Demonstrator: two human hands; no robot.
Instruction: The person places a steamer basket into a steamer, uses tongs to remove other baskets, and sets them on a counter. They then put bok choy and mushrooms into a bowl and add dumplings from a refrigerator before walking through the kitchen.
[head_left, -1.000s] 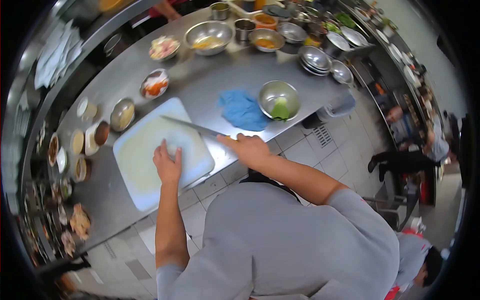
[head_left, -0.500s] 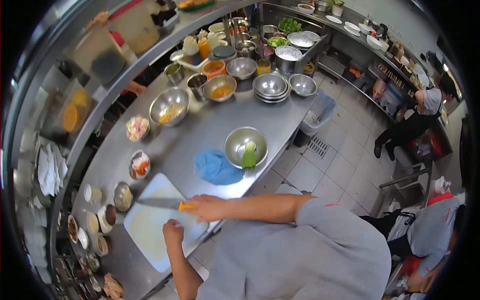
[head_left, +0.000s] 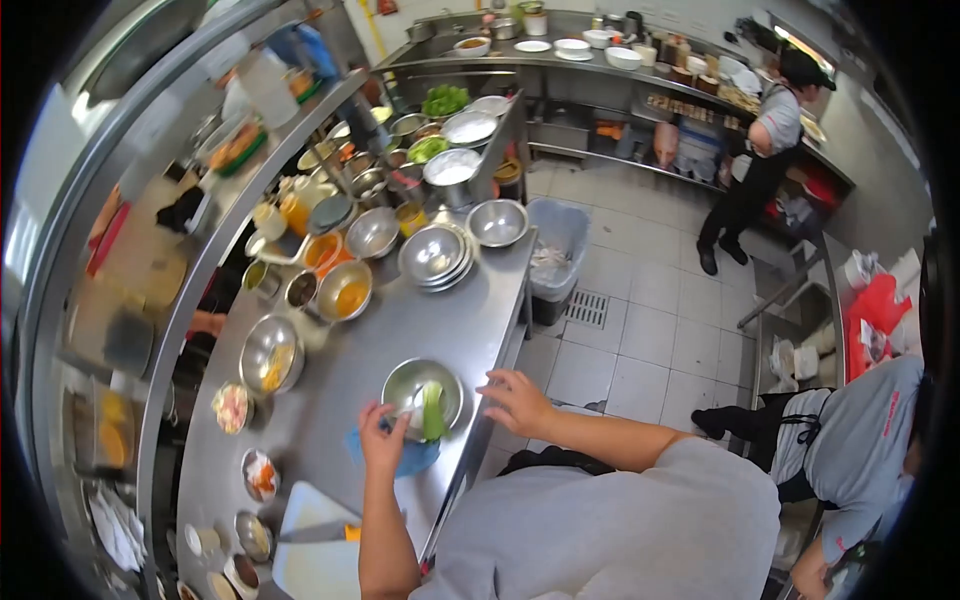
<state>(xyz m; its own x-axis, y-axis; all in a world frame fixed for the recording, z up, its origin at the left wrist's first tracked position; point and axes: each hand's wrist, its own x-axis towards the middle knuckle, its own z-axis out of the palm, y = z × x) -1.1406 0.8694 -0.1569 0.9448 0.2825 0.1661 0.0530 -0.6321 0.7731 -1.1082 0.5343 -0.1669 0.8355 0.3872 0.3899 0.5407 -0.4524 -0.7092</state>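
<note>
A steel bowl (head_left: 400, 378) stands near the table's edge. In it leans a green stalk with a pale end (head_left: 432, 410), possibly celery; its lower end hangs over the rim. My left hand (head_left: 380, 440) is at the bowl's left side, thumb and fingers apart, with nothing visible in it. On the bowl's right, past the table edge, my right hand (head_left: 517, 402) is open with fingers spread and holds nothing. A crumpled blue cloth (head_left: 415, 458) lies below the bowl, partly behind my left hand. The knife (head_left: 350, 532) rests on the white cutting board (head_left: 305, 570), its orange handle showing beside my left forearm.
Steel bowls with food, including yellow pieces (head_left: 280, 367), line the table's far side. Stacked bowls (head_left: 432, 255) stand at the back corner. A lined bin (head_left: 556, 240) is beyond the table end. One co-worker (head_left: 765, 150) stands at the back counter, another (head_left: 850, 430) at right.
My right hand has let go of the knife, which stays on the board. Both hands have moved from the board to the bowl and opened. The view has turned toward the back counter.
</note>
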